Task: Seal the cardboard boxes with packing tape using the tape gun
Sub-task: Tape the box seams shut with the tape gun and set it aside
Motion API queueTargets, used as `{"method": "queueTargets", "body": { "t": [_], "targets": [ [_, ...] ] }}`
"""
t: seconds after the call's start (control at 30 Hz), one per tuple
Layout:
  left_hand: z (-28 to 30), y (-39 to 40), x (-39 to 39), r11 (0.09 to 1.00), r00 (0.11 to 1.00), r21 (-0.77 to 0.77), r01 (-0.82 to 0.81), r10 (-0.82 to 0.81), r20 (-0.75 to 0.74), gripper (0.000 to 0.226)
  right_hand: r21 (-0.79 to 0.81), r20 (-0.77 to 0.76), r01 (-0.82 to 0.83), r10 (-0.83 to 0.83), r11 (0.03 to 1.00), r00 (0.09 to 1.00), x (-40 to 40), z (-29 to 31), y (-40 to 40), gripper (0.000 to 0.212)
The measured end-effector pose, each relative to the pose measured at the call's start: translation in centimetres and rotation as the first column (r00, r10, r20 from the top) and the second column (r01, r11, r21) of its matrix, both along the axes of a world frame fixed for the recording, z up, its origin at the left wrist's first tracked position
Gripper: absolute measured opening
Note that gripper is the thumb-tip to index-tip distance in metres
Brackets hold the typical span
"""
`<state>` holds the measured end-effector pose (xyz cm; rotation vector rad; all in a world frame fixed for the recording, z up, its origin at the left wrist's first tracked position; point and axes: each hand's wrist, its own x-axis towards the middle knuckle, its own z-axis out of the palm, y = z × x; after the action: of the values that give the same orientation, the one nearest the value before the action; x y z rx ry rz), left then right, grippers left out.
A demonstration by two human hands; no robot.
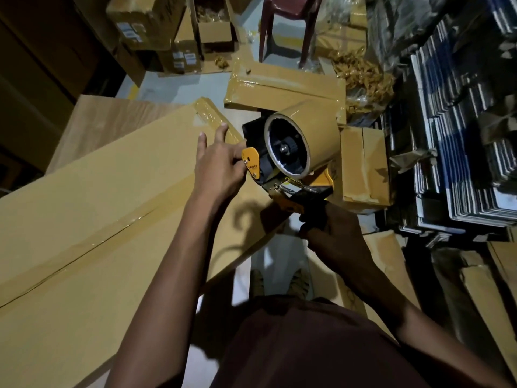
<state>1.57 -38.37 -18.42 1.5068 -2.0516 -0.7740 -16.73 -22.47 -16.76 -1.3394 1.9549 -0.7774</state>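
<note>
Right hand [333, 236] grips tape gun [282, 161]; handle hidden.

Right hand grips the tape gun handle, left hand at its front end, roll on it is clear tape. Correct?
Not quite. The head view shows the wide roll on the yellow-and-black tape gun is brown, not clear. The rest holds: right hand grips the handle, left hand is at its front end.

Taped cardboard box [98, 219] flat on wooden table [92, 119]
</note>
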Motion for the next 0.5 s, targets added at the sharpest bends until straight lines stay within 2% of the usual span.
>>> {"method": "queueTargets", "body": {
  "t": [0.07, 0.17, 0.23, 0.3, 0.37, 0.43, 0.5],
  "targets": [
    [0.1, 0.2, -0.3, 1.000, 1.000, 0.002, 0.010, -0.010, 0.027, 0.036, 0.015, -0.035, 0.016, -0.016, 1.000, 0.999, -0.7, -0.2, 1.4, 0.020],
    [0.2, 0.3, -0.3, 0.999, 0.998, -0.029, 0.037, -0.035, 0.052, 0.020, 0.050, -0.056, 0.038, -0.035, 0.998, 0.998, -1.8, -0.7, 3.6, 0.031],
    [0.6, 0.5, -0.4, 0.998, 0.996, -0.055, 0.043, -0.039, 0.083, 0.019, 0.049, -0.020, 0.042, -0.041, 0.998, 0.999, -2.2, -0.9, 4.1, 0.036],
    [1.5, 0.9, -0.9, 0.997, 0.987, -0.081, 0.020, -0.007, 0.161, 0.021, 0.009, 0.014, 0.025, -0.025, 1.000, 1.000, -2.2, -0.6, 3.9, 0.031],
    [2.3, 1.8, -1.7, 0.996, 0.970, -0.084, 0.010, 0.011, 0.244, 0.019, -0.045, 0.016, -0.033, 0.034, 0.998, 0.999, -2.4, -0.4, 3.9, 0.018],
    [2.3, 2.6, -2.2, 0.998, 0.977, -0.056, 0.010, 0.002, 0.214, 0.014, -0.076, 0.024, -0.071, 0.073, 0.995, 0.997, -2.6, -0.6, 4.4, 0.009],
    [1.9, 3.8, -2.4, 1.000, 0.997, 0.004, 0.023, -0.023, 0.078, 0.033, -0.081, 0.108, -0.059, 0.068, 0.995, 0.992, -2.7, -0.9, 5.2, 0.010]
  ]
}}
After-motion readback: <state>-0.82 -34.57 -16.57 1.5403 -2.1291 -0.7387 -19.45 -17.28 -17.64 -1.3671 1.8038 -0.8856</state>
